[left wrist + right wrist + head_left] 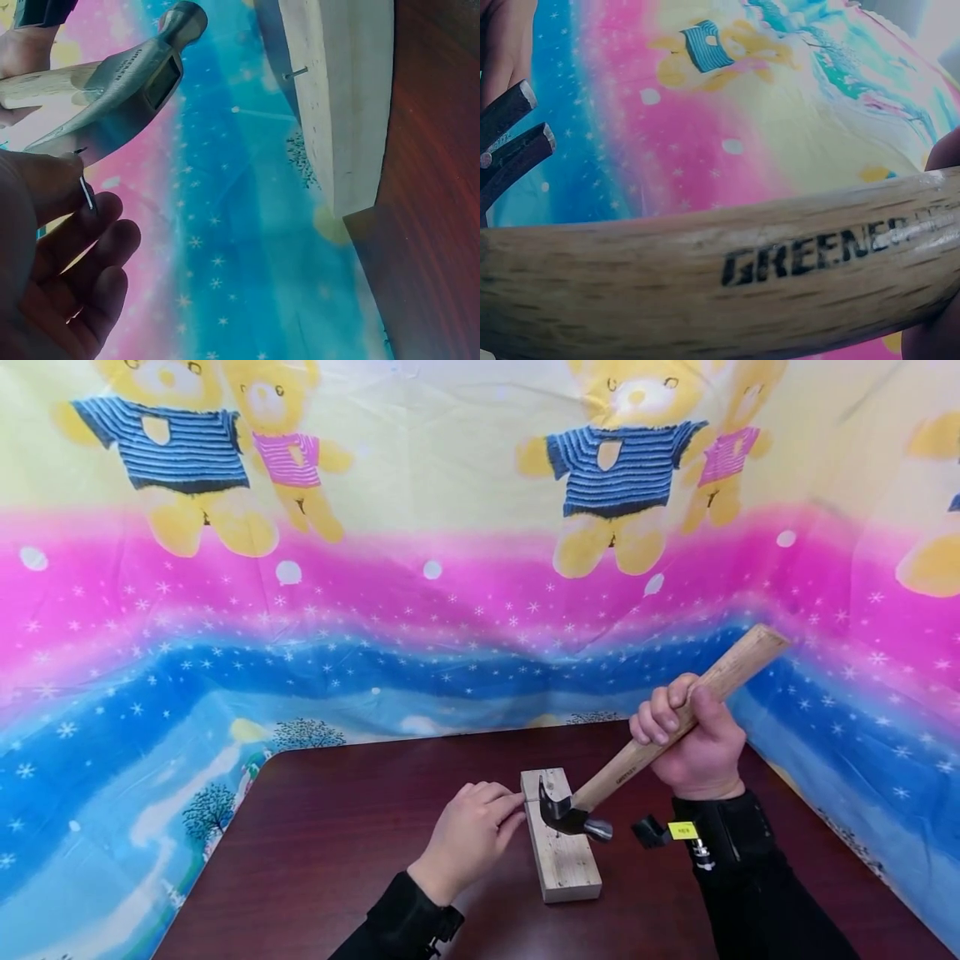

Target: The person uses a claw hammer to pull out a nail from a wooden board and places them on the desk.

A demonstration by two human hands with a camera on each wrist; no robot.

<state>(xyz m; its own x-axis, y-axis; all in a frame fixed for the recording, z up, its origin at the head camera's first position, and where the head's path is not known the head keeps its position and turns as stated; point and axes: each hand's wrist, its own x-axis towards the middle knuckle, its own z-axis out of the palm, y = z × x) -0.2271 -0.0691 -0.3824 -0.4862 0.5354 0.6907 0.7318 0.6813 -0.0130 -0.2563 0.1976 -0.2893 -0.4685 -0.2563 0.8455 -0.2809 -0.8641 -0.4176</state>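
My right hand [701, 747] grips a claw hammer [617, 772] by its wooden handle, the butt pointing up to the right. Its dark steel head overlaps a pale wooden block [572, 865] in the head view. Lettering shows on the handle [817, 255] in the right wrist view. My left hand [468, 831] is at the block's left edge, near the hammer claw. In the left wrist view its thumb and finger pinch a thin nail [88, 193]. Another nail [297, 73] stands out of the block's face.
The block lies on a dark red-brown table [360, 827]. A printed curtain [420, 610] with teddy bears and snowflakes hangs around the back and sides. On the right wrist sits a black camera mount [651, 832] with a yellow tag.
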